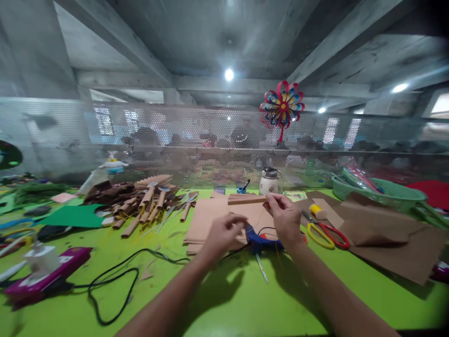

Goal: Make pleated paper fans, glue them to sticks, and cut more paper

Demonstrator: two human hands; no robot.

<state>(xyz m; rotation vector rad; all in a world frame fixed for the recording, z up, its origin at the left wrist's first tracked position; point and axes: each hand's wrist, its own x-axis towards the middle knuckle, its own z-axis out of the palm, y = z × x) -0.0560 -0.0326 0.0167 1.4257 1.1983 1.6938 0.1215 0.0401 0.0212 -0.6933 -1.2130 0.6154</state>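
Forearms [328,288]: both angled inward, cut off below
Green basket [394,189]: plastic-wrapped stuff [362,175] inside, can't really make it out
Left hand [224,232]: half-curled, seems empty tbh, fingertips blurry
Right hand [286,219]: thumb and fingers pinched on a brown paper strip [247,200], over the paper stack [206,217]
Blue cup [241,190]: pen [246,184] poking out

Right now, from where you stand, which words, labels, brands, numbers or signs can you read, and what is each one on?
No text is readable.
Lidded bottle: small dark marks, too blurred to tell whether they are lettering.
Purple power strip: any print is too small and blurred.
Clear plastic packaging in the green basket: any print is too blurred.
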